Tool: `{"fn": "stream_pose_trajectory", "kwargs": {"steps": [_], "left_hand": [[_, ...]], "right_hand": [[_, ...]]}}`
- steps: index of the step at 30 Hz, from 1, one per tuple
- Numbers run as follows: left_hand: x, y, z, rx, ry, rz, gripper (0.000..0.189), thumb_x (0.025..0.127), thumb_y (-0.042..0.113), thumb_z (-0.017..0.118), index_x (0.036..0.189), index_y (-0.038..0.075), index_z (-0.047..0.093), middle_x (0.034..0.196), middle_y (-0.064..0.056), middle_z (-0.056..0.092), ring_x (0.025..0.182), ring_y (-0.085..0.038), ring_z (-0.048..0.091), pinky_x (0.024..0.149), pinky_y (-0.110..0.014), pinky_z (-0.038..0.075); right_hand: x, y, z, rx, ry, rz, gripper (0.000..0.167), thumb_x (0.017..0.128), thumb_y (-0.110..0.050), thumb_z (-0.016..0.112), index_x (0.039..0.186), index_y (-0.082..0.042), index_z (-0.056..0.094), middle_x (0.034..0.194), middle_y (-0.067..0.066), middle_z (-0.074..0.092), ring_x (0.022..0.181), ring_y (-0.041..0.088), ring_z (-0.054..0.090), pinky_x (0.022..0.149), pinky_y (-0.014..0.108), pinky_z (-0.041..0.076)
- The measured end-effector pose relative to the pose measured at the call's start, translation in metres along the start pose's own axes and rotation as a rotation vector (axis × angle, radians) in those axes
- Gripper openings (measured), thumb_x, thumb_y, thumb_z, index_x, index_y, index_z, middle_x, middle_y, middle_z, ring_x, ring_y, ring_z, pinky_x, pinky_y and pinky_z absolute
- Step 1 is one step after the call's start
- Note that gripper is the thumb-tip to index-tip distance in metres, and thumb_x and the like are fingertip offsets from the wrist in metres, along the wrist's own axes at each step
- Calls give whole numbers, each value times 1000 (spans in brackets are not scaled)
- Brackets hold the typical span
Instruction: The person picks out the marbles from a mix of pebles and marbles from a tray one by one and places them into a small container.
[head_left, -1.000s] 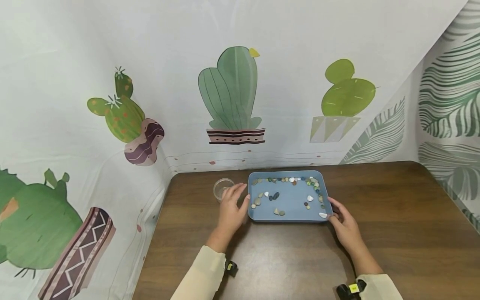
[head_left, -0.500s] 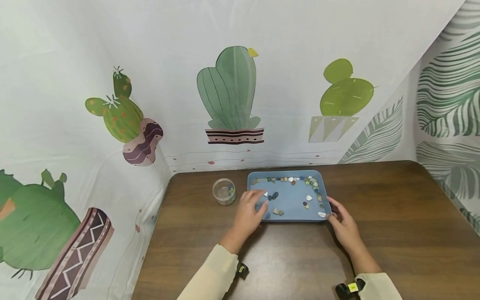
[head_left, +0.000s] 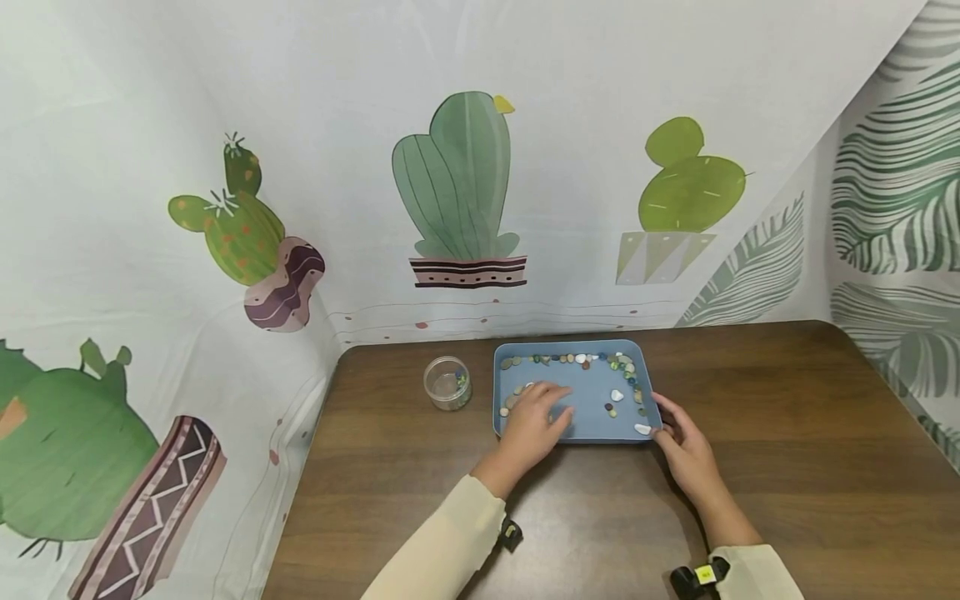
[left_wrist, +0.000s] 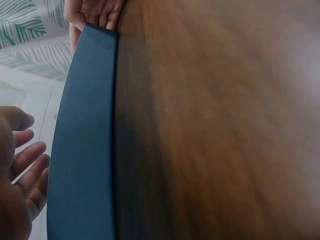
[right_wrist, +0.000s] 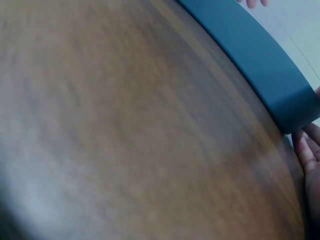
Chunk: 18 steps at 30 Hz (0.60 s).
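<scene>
A blue rectangular tray (head_left: 588, 393) holds small pebbles. My left hand (head_left: 531, 429) hovers over the tray's left front part, fingers spread and slightly bent, and hides some pebbles. In the left wrist view nothing shows in that hand (left_wrist: 20, 172), which is beyond the tray's front wall (left_wrist: 82, 140). At the right front corner, my right hand (head_left: 692, 454) grips the tray by its edge. Part of this hand (right_wrist: 312, 167) shows against the tray corner in the right wrist view. Pebbles (head_left: 581, 358) line the back and right sides; a white stone (head_left: 642, 429) lies near the held corner.
A clear round jar (head_left: 447, 385) with some green and blue pieces inside stands left of the tray. The brown wooden table (head_left: 787, 417) meets a white cloth backdrop (head_left: 577, 167) printed with cacti.
My left hand has moved right, from between the jar and the tray to above the tray, uncovering the jar. My right hand stays at the tray's corner.
</scene>
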<state>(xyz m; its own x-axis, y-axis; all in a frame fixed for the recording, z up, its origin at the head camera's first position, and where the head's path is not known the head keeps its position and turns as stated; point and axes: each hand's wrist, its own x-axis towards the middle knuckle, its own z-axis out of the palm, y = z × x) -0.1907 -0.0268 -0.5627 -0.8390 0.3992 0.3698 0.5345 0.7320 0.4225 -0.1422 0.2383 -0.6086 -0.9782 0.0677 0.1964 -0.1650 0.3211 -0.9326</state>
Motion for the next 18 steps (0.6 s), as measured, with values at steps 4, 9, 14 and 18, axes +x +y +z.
{"fn": "stream_pose_trajectory", "kwargs": {"steps": [4, 9, 14, 18], "left_hand": [[12, 6, 9, 2, -57, -18, 32, 99, 31, 63, 128, 19, 69, 122, 3, 68, 117, -15, 63, 103, -31, 51], [23, 14, 19, 28, -112, 1, 33, 101, 31, 60, 131, 21, 67, 124, 4, 68, 117, -15, 63, 103, -29, 51], [31, 22, 26, 87, -122, 67, 32, 101, 30, 58, 131, 20, 68, 124, 5, 68, 115, -14, 63, 102, -26, 50], [40, 30, 33, 151, -128, 125, 31, 101, 28, 58, 129, 20, 69, 123, 5, 68, 114, -14, 63, 102, -25, 49]], "right_hand": [[0, 0, -1, -2, 2, 4, 57, 94, 10, 54, 149, -2, 46, 143, 28, 51, 117, -12, 47, 92, -1, 40], [0, 0, 0, 4, 4, -9, 56, 94, 10, 54, 148, -1, 46, 142, 29, 52, 117, -12, 48, 93, -1, 41], [0, 0, 0, 18, 7, -20, 56, 93, 12, 54, 147, 0, 47, 140, 29, 53, 116, -10, 51, 92, 0, 42], [0, 1, 0, 11, 9, -22, 56, 93, 12, 54, 147, 0, 47, 140, 29, 53, 116, -10, 51, 92, 0, 43]]}}
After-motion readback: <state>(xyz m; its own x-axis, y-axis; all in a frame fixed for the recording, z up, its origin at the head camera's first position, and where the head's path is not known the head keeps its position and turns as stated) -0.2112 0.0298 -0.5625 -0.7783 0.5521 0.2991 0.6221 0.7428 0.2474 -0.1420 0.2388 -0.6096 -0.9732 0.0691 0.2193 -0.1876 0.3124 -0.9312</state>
